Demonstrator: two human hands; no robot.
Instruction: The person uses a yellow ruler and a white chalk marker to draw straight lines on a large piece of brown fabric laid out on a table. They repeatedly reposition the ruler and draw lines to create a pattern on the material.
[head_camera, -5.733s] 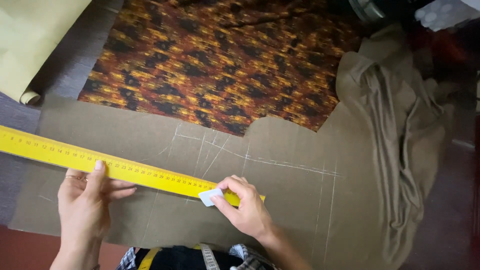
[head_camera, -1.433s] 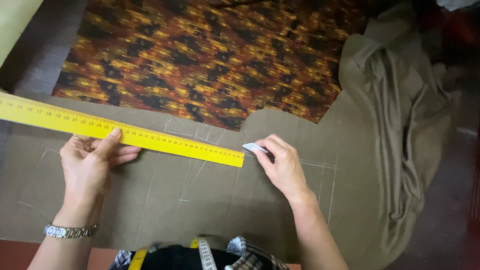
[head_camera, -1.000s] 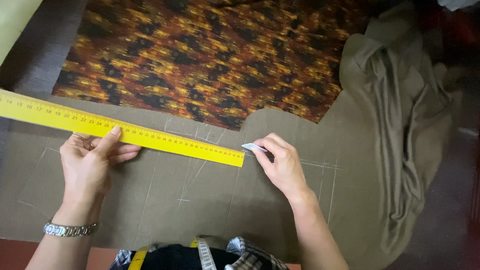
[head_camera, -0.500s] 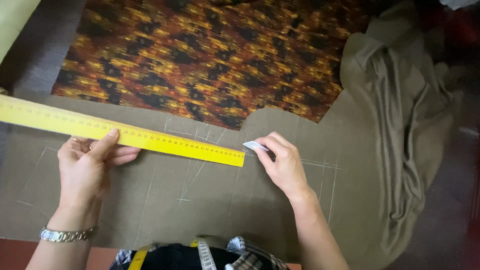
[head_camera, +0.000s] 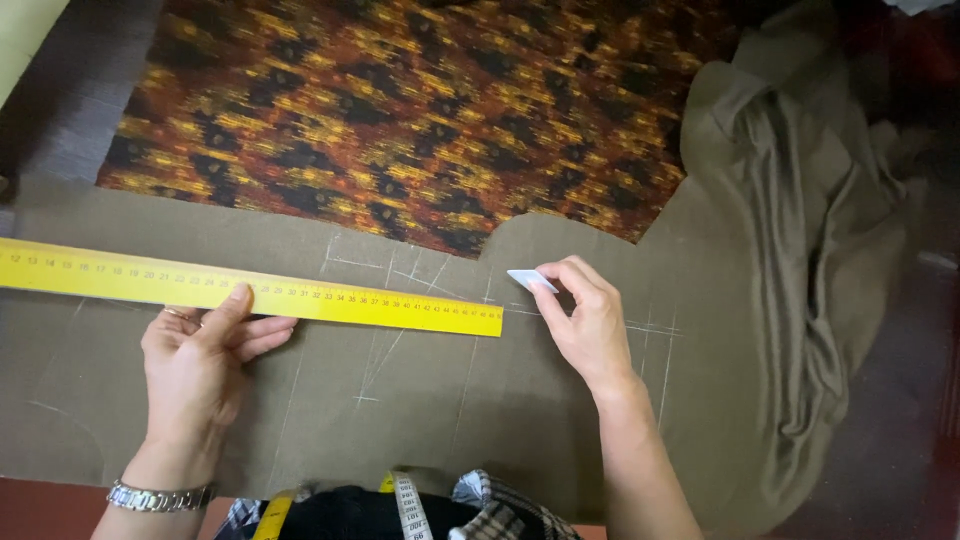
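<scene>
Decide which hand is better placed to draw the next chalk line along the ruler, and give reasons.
Probably the right hand: it pinches the white chalk just past the yellow ruler end. The left hand is pressing the ruler onto the brown cloth.

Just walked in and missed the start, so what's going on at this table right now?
A person is marking out olive-brown fabric spread flat on the table. The left hand presses a long yellow ruler onto the cloth, and the right hand pinches a small white piece of tailor's chalk just past the ruler's right end. Several chalk lines already cross the fabric. An orange-and-black patterned cloth lies beyond it, and more olive fabric is bunched at the right.
</scene>
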